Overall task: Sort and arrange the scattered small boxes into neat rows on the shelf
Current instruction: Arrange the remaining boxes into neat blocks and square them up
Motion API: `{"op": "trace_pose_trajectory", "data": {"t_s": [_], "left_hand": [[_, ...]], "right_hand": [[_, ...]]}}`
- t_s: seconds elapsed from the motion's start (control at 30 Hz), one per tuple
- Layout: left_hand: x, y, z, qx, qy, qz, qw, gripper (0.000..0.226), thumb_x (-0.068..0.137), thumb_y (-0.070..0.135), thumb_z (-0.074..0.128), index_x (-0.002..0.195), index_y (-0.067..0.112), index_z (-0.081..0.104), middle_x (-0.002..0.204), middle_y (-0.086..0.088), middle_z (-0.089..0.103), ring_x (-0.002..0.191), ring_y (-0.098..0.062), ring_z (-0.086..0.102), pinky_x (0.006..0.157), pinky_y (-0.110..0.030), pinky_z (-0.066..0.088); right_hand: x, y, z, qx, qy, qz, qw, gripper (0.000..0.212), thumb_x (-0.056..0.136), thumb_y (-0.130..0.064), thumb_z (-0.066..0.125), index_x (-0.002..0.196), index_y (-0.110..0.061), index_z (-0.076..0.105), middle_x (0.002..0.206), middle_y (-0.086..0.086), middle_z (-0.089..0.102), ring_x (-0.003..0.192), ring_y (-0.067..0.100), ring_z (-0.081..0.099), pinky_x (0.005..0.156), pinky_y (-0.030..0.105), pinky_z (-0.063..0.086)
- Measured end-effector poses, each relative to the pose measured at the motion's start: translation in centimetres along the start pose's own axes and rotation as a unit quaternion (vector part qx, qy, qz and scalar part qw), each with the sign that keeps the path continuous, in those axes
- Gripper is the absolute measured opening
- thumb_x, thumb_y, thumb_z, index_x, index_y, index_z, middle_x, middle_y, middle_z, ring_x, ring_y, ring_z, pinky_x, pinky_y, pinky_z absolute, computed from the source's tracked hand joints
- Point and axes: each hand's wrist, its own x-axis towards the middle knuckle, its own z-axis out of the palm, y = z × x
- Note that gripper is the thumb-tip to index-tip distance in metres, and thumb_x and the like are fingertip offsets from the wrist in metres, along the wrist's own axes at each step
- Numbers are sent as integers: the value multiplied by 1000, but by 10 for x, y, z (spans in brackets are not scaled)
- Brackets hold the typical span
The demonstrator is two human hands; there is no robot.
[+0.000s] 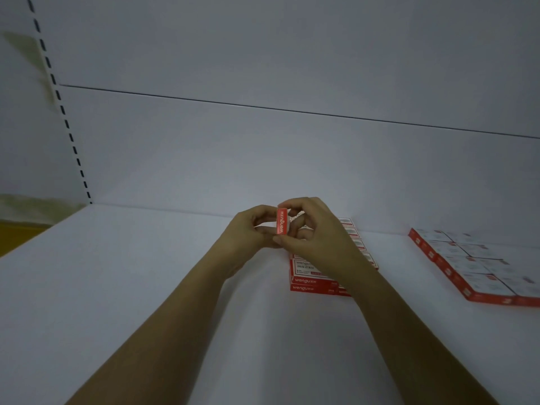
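Both forearms reach forward from the lower edge of the view and meet above the middle of the white shelf (146, 273). Between the hands a small red box (282, 221) stands on end, lifted clear of the shelf, its narrow red side with white "wengu" lettering facing the camera.

The right hand (312, 229) pinches it lengthwise, index fingertip on the top end and thumb under the bottom end, with the other fingers curled loosely behind. The left hand (251, 232) is cupped against the box's left side, fingers curled in and their tips touching it near the lower end. How firmly that hand grips is hard to tell.

Just behind and below the right wrist, a row of matching boxes (309, 280) lies flat on the shelf, running toward the back panel (263, 159), with 2 red edges one above the other at its near end. Well apart to the right, a block of boxes (473, 267) lies flat, at least 2 across. A slotted upright (62, 112) runs up the left.
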Motion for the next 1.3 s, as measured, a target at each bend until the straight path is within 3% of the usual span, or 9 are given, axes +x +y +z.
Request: {"op": "trace_pose_trajectory", "data": {"t_s": [0.1,0.33,0.5,0.67,0.8,0.97,1.07,1.13,1.3], "left_hand": [[1,3,-3,11,28,1,1000,42,71,-6,73,108,11,62,112,1,67,88,-17,71,80,-26,57],[-9,25,-1,107,63,102,987,42,70,9,80,104,24,60,99,10,66,84,-9,65,72,-17,56],[-20,31,11,188,33,202,961,44,67,12,82,99,29,58,98,17,57,83,0,57,75,-13,52],[-22,31,12,217,30,233,947,44,67,12,81,101,26,58,95,18,55,81,1,55,75,-14,51],[-24,31,9,236,50,253,937,42,69,14,81,100,28,56,95,21,53,83,-2,57,77,-12,50],[-20,24,6,295,132,277,905,33,78,14,73,106,16,57,98,13,55,80,5,54,78,1,42],[-19,18,6,332,172,281,884,27,84,5,65,108,10,56,103,-2,62,81,-2,52,78,5,38],[-20,17,6,343,196,283,874,25,85,0,63,107,8,55,103,-6,62,85,-7,53,73,3,40],[-15,10,4,373,231,357,825,38,77,-5,62,106,14,47,98,-12,64,85,-10,57,86,-8,38]], "right_hand": [[1,1,-9,6,7,19,1000,40,79,-13,70,116,-21,55,115,-3,51,85,7,61,74,19,55],[2,10,-28,-37,-24,113,993,39,82,-21,69,117,-26,52,107,-13,60,86,4,61,66,16,51],[1,9,-15,-9,-57,106,993,36,81,-15,70,111,-23,52,99,-8,62,87,7,63,71,17,51],[2,11,-4,-34,-40,79,995,38,82,-15,69,117,-18,53,104,-4,62,91,10,60,76,17,50],[3,12,-4,-16,-5,80,997,38,80,-8,68,115,-14,54,112,3,59,92,14,60,81,28,55],[4,10,-10,-67,125,31,989,34,80,-8,70,105,-20,51,112,-6,50,81,4,57,63,5,47],[3,5,-5,-90,166,-11,982,32,79,-5,71,101,-16,50,106,-6,43,73,-1,54,66,-4,41],[2,4,-1,-99,183,-32,978,30,78,-4,71,99,-11,52,103,-5,42,71,-2,51,69,-7,37],[2,7,4,-119,214,-79,966,28,75,-4,73,98,-4,57,102,8,52,69,-3,47,66,-5,39]]}}
